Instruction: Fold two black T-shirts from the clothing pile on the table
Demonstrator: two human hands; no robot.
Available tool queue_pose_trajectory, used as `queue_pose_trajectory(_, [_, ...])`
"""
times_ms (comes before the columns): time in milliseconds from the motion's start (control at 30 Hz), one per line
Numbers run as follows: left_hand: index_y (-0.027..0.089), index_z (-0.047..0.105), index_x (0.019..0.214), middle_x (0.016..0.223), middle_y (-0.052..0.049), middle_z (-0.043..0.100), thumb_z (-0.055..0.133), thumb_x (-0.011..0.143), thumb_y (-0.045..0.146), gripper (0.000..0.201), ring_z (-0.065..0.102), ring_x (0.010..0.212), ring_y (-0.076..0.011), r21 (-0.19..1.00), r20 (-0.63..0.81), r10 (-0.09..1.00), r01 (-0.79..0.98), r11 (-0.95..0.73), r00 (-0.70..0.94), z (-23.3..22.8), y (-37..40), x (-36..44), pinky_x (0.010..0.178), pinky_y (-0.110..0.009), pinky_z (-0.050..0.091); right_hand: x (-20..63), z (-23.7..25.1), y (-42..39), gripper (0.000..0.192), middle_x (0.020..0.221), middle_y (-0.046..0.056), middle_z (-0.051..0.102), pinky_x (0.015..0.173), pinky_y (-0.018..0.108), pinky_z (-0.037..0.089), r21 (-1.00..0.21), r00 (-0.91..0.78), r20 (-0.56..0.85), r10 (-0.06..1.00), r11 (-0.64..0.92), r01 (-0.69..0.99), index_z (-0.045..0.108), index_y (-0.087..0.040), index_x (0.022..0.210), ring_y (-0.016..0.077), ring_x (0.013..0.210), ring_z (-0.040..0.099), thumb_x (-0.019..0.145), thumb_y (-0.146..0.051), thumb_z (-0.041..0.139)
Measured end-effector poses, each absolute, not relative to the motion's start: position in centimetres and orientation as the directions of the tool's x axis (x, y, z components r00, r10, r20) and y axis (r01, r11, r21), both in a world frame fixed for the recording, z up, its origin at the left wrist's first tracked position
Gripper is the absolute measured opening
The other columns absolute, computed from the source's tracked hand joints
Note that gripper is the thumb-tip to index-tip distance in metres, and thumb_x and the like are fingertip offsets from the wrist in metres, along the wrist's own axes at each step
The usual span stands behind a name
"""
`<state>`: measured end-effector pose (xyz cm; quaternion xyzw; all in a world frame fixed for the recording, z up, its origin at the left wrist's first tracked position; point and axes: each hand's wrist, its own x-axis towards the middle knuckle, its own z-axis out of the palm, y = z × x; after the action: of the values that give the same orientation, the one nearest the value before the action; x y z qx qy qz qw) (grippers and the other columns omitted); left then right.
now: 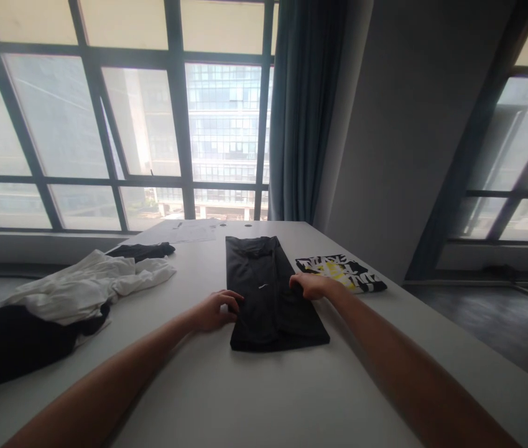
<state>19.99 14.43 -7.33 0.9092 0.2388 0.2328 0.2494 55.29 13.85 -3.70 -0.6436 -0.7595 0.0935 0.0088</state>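
Observation:
A black T-shirt [259,292] with a small white logo lies folded into a long, narrow shape on the white table. At its left edge, my left hand [217,310] has bent fingers closed on the fabric. My right hand [313,286] grips the opposite edge, its fingers curled round the cloth. The shirt's collar end points away from me, and the wider lower end is nearest. Just beyond my right hand lies a folded black garment [342,272] with white and yellow lettering, partly hidden by the hand and wrist.
On the left of the white table [264,398] lies a loose heap of white clothing [86,283] with black clothing [16,345] around it. Paper sheets [191,231] lie at the far end. Behind are windows, a blue-grey curtain [303,124] and a pillar [385,124].

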Motion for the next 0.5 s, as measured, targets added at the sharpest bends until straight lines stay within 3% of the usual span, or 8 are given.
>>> queue_pose_trajectory(100, [0.019, 0.067, 0.091, 0.101, -0.008, 0.073, 0.057, 0.086, 0.029, 0.015, 0.066, 0.094, -0.0213, 0.543, 0.432, 0.607, 0.345, -0.766, 0.667, -8.0, 14.3, 20.8, 0.088, -0.034, 0.05, 55.5, -4.2, 14.1, 0.062, 0.117, 0.007, 0.065, 0.082, 0.027, 0.048, -0.101, -0.154, -0.061, 0.986, 0.147, 0.984, 0.07, -0.024, 0.107, 0.0239, 0.101, 0.063, 0.053, 0.004, 0.06])
queue_pose_trajectory(167, [0.018, 0.063, 0.092, 0.083, -0.005, 0.071, 0.048, 0.09, 0.03, 0.019, 0.065, 0.078, -0.0189, 0.564, 0.494, 0.689, 0.407, -0.718, 0.531, -8.3, 14.8, 21.0, 0.075, -0.031, 0.051, 55.5, -4.4, 14.2, 0.058, 0.118, 0.007, 0.065, 0.085, 0.026, 0.048, -0.109, -0.189, -0.03, 0.981, 0.185, 0.977, 0.07, -0.024, 0.108, 0.0237, 0.103, 0.063, 0.057, 0.002, 0.062])
queue_pose_trajectory(300, [0.018, 0.058, 0.089, 0.071, -0.002, 0.066, 0.045, 0.087, 0.028, 0.017, 0.061, 0.067, -0.0176, 0.652, 0.524, 0.786, 0.439, -0.619, 0.329, -8.5, 15.6, 20.7, 0.064, -0.028, 0.048, 54.9, -4.5, 14.3, 0.048, 0.12, 0.008, 0.065, 0.093, 0.026, 0.047, -0.191, -0.291, 0.005, 0.957, 0.286, 0.939, 0.07, -0.021, 0.113, 0.0224, 0.108, 0.062, 0.066, -0.012, 0.069])
queue_pose_trajectory(367, [0.018, 0.058, 0.095, 0.079, -0.003, 0.069, 0.053, 0.078, 0.024, 0.019, 0.064, 0.073, -0.0182, 0.636, 0.514, 0.749, 0.4, -0.66, 0.419, -8.3, 15.2, 20.6, 0.068, -0.028, 0.05, 54.3, -4.6, 14.2, 0.053, 0.123, 0.008, 0.063, 0.097, 0.027, 0.045, -0.23, -0.34, 0.008, 0.94, 0.332, 0.915, 0.069, -0.02, 0.118, 0.0232, 0.112, 0.06, 0.065, -0.021, 0.074])
queue_pose_trajectory(500, [0.02, 0.064, 0.106, 0.116, -0.009, 0.069, 0.062, 0.061, 0.014, 0.045, 0.065, 0.102, -0.0242, 0.431, 0.553, 0.481, 0.261, -0.864, 0.68, -7.5, 13.2, 21.0, 0.09, -0.033, 0.048, 53.0, -4.7, 13.9, 0.066, 0.136, 0.01, 0.056, 0.108, 0.034, 0.039, -0.244, -0.367, 0.0, 0.93, 0.356, 0.902, 0.065, -0.022, 0.126, 0.0273, 0.125, 0.052, 0.062, -0.026, 0.078])
